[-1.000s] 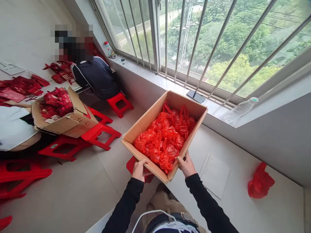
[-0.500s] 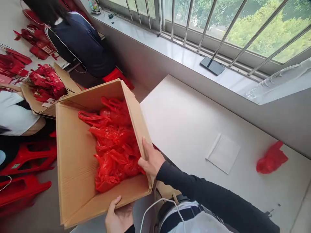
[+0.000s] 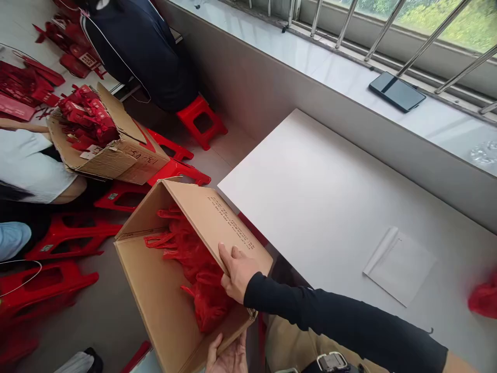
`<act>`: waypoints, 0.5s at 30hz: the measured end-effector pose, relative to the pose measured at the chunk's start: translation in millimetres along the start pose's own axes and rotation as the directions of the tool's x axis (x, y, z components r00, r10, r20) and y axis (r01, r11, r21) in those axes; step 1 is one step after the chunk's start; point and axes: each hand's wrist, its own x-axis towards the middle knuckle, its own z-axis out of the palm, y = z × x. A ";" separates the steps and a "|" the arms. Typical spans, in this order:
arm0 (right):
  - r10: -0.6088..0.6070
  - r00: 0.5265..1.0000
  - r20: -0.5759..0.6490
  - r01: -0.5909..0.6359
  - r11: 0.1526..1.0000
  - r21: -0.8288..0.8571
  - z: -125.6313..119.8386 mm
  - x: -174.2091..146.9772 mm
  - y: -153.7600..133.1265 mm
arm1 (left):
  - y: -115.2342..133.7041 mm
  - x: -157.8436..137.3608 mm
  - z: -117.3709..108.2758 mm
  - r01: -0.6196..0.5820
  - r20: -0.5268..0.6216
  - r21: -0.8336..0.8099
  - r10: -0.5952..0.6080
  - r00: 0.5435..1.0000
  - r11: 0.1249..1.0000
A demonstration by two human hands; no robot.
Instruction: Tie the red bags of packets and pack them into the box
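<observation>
An open cardboard box (image 3: 147, 290) hangs tilted beside the white table, with several knotted red plastic bags (image 3: 205, 290) inside it. My right hand (image 3: 238, 269), in a black sleeve, grips the printed side wall of the box near its upper edge, thumb inside and fingers outside. Below it, my left hand (image 3: 229, 357) holds the bottom-side wall from underneath, its thumb over the rim. Part of the left hand is cut off by the frame's lower edge. The box's far corner and underside are hidden.
On the white table (image 3: 310, 191) lie a white plastic sheet or pouch (image 3: 402, 267) and a red bag (image 3: 483, 292). A phone (image 3: 396, 91) rests on the windowsill. Red stools (image 3: 202, 122), two seated people, and a box of red packages (image 3: 112, 155) are to the left.
The box has moved down and slightly right in view and has turned, so its printed outer side now shows. Both hands keep hold of it. The view has also shifted.
</observation>
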 end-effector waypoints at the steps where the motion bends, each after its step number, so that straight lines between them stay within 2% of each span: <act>1: 0.010 1.000 0.006 -0.011 1.000 0.017 6.0 5.0 8.8 | -3.3 4.8 -1.2 0.019 -0.037 -0.031 -0.020 0.999 0.999; 4: 0.053 0.999 0.005 -0.053 0.996 0.067 25.0 20.6 42.3 | -18.5 18.1 4.2 0.033 -0.028 -0.058 -0.035 0.999 0.998; 8: 0.103 0.994 -0.021 -0.100 0.991 0.089 44.3 25.4 84.2 | -55.3 39.6 27.8 0.103 0.001 -0.077 -0.103 0.995 0.992; 11: 0.089 0.994 -0.067 -0.083 0.993 0.086 57.8 -6.3 115.1 | -92.4 59.6 46.1 0.169 0.033 -0.064 -0.168 0.985 0.983; 14: 0.053 0.981 -0.188 -0.016 0.982 0.190 70.7 -63.9 159.5 | -126.8 77.9 59.7 0.218 0.062 -0.060 -0.214 0.975 0.974; 15: 0.081 0.972 -0.220 -0.031 0.974 0.225 74.3 -84.5 177.0 | -135.8 83.2 63.0 0.230 0.070 -0.059 -0.226 0.972 0.971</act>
